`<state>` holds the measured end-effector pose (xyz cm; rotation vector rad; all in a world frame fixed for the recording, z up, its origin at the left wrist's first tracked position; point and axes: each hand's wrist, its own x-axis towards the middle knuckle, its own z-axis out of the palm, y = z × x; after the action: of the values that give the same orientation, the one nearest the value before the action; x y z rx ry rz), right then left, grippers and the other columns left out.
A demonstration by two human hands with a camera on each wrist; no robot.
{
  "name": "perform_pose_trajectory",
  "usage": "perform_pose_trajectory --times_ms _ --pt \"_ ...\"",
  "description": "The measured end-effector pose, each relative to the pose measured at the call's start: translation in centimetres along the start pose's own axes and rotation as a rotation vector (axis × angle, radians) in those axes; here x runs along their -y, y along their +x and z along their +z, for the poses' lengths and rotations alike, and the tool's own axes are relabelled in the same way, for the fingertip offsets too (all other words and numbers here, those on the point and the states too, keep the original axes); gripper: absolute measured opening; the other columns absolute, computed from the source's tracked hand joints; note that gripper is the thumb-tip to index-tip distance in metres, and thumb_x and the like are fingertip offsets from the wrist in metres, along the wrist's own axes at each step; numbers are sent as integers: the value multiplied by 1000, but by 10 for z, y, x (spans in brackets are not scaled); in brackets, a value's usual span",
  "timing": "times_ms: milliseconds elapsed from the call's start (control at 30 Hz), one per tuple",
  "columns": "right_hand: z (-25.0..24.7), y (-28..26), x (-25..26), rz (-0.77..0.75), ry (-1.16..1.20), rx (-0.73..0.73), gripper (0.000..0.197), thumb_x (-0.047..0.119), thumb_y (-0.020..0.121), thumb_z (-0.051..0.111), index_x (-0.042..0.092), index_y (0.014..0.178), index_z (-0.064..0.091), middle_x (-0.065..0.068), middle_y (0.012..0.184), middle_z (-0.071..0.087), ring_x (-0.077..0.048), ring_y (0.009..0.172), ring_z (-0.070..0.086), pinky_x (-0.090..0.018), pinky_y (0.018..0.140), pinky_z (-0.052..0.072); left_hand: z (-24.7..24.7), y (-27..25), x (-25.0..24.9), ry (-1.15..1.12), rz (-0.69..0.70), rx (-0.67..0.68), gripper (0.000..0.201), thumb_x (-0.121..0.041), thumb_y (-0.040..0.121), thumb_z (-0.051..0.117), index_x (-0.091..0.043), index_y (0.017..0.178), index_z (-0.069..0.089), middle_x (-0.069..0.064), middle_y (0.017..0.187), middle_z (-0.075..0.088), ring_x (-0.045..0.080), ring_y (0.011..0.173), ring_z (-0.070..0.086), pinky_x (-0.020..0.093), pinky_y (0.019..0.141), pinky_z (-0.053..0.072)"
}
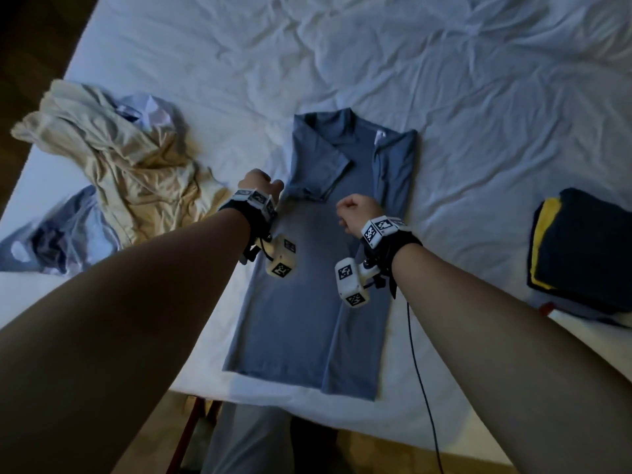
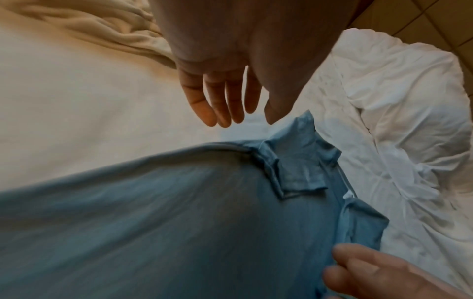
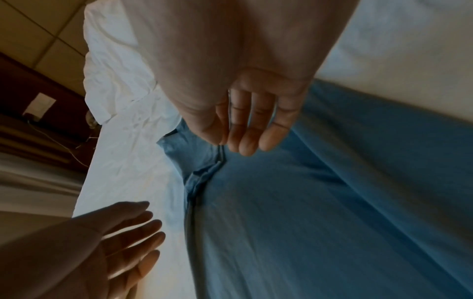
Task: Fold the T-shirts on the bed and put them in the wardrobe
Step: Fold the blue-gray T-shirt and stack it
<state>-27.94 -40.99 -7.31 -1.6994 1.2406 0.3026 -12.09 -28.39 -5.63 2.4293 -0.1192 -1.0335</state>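
Beige shirt (image 1: 113, 165) lying crumpled at far left of bed (image 1: 478, 97). Left hand (image 1: 259, 183) hovering just off blue T-shirt (image 1: 307, 285)'s left edge, fingers (image 2: 217, 97) loose & extended, gripping nothing. Right hand (image 1: 359, 210) hanging over shirt's middle w/ fingers (image 3: 250, 129) relaxed, empty. Folded stack (image 1: 581, 248) sitting at right.

floor: tan tiles (image 2: 435, 18) | wall: dark wood panel (image 3: 30, 85) | cable: black, hanging (image 1: 424, 388)
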Motion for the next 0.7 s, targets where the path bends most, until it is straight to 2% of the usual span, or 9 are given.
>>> perform_pose_trajectory --times_ms 100,200,267,333,400,467,533,600,700 --pt "-1 39 17 -32 -20 36 9 30 76 58 32 69 61 0 79 69 -31 89 70 -50 84 57 5 36 -20 -29 -9 23 36 -37 83 65 -8 106 65 14 99 69 33 92 66 40 84 55" --pt "-1 72 29 -60 -45 79 7 29 75 59 34 76 64 0 88 69 -30 96 68 -48 90 55 16 80 -34 -75 -17 63 38 -39 66 70 -11 92 68 14 90 72 30 83 69 42 79 58" --pt "-2 85 39 -47 -40 62 20 22 81 59 27 96 71 -2 90 68 -29 96 67 -44 91 55 26 112 -37 -90 -14 114 36 -39 58 71 -10 80 71 15 83 73 30 79 71 43 75 60" --pt "-2 98 43 -32 -46 59 34 17 85 57 18 117 68 -6 95 68 -28 96 65 -44 92 54 20 112 -51 -113 -22 190 27 -32 61 76 -8 72 70 17 79 72 33 78 72 46 73 60" --pt "0 107 45 -8 -45 105 41 16 87 57 14 128 61 -4 97 63 -26 96 62 -45 95 52 12 102 -65 -167 -27 275 13 -17 79 74 -6 78 67 16 77 67 31 70 68 45 67 60" --pt "0 110 47 16 -17 134 46 14 88 58 11 133 56 -2 99 60 -22 95 59 -45 97 51 9 98 -73 -201 -9 323 3 -8 90 63 -6 90 61 11 74 61 25 63 62 38 51 59" --pt "-3 109 48 38 110 136 48 10 90 59 10 137 51 -1 100 60 -21 92 60 -41 87 56 9 94 -79 -205 27 359 8 -6 94 55 -11 100 56 9 75 59 23 63 61 33 41 55" --pt "-7 103 49 69 299 174 53 7 90 61 14 140 46 -3 110 60 -22 97 60 -34 75 56 12 86 -87 -203 72 401 18 -4 95 50 -16 108 53 9 80 61 23 65 64 33 42 55" --pt "-14 92 50 101 525 294 65 7 81 72 29 137 47 -2 127 61 -25 110 61 -37 73 55 20 70 -103 -254 108 510 27 -6 96 50 -20 119 49 10 88 64 27 71 67 38 46 57"
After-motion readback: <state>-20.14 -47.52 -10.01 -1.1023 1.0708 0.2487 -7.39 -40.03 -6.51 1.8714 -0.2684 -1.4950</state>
